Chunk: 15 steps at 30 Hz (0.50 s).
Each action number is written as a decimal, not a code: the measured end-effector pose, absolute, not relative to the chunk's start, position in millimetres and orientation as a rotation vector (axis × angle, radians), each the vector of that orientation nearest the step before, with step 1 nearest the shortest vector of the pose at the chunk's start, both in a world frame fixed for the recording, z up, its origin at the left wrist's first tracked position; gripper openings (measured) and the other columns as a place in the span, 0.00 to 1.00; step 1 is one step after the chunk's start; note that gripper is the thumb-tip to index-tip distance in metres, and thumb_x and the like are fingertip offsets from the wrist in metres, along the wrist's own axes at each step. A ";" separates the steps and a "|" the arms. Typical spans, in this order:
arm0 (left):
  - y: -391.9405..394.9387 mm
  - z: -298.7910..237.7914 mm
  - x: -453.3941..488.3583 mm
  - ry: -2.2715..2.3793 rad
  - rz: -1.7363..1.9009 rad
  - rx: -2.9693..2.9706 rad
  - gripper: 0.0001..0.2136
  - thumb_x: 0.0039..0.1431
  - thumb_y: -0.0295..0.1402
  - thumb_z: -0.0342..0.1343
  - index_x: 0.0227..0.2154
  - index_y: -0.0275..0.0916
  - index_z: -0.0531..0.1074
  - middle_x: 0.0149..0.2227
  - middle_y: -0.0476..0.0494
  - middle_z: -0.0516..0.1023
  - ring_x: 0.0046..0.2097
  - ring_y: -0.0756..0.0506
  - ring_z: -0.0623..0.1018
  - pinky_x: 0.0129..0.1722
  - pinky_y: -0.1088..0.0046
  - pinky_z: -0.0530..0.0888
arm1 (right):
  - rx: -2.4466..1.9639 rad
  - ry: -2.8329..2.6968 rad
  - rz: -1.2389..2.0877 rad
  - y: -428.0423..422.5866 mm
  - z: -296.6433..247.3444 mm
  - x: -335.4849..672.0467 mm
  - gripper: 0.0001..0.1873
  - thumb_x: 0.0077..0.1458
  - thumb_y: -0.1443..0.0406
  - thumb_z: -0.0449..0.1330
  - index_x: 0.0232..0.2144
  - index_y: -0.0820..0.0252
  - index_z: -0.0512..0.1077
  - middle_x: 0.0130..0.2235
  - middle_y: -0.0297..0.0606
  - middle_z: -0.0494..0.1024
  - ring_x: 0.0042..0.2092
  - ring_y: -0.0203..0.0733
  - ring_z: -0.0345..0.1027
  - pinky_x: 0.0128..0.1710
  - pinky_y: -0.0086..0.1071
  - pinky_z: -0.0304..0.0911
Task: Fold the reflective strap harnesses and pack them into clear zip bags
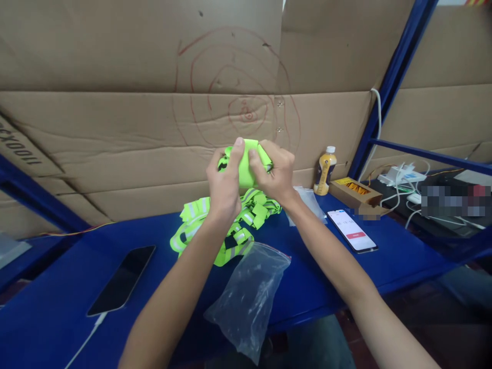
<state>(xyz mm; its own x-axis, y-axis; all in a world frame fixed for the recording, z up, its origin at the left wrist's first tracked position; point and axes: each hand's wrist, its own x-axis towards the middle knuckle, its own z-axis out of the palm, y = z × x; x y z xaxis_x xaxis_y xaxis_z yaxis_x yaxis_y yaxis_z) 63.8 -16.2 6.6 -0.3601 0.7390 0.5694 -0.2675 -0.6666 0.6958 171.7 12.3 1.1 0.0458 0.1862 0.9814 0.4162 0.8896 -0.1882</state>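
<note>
Both my hands grip a folded bundle of neon yellow-green reflective strap (247, 166), raised above the table. My left hand (226, 179) closes round its left side, thumb on top; a bit of black shows near those fingers. On the other side my right hand (274, 171) is wrapped round the bundle, thumb pressed on its front. Below them lies a loose heap of neon reflective straps (194, 218) with silver stripes. A clear zip bag (249, 297) rests in front of the heap and hangs over the table's near edge.
On the blue table (161, 297) a dark phone (122, 281) with a white cable lies left, a lit phone (351, 230) right. Behind are another clear bag (307, 202), a yellow drink bottle (325, 171) and an open cardboard box (357, 192). A cardboard wall (126, 133) stands at the back.
</note>
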 end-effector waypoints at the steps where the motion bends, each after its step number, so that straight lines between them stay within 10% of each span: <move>1: -20.0 6.8 66.1 0.643 2.102 1.238 0.21 0.55 0.52 0.75 0.32 0.41 0.74 0.34 0.49 0.79 0.35 0.48 0.79 0.35 0.73 0.77 | -0.459 -1.549 -0.157 11.8 -0.1 169.5 0.24 0.74 0.48 0.52 0.29 0.54 0.64 0.30 0.33 0.70 0.33 0.39 0.65 0.39 0.34 0.62; 15: -3.3 -18.5 61.1 0.941 2.509 1.688 0.20 0.62 0.36 0.64 0.25 0.42 0.56 0.26 0.55 0.55 0.29 0.50 0.62 0.34 0.71 0.64 | -0.654 -1.414 0.353 35.5 -6.1 150.9 0.20 0.71 0.49 0.56 0.35 0.53 0.79 0.42 0.38 0.82 0.52 0.48 0.74 0.61 0.45 0.66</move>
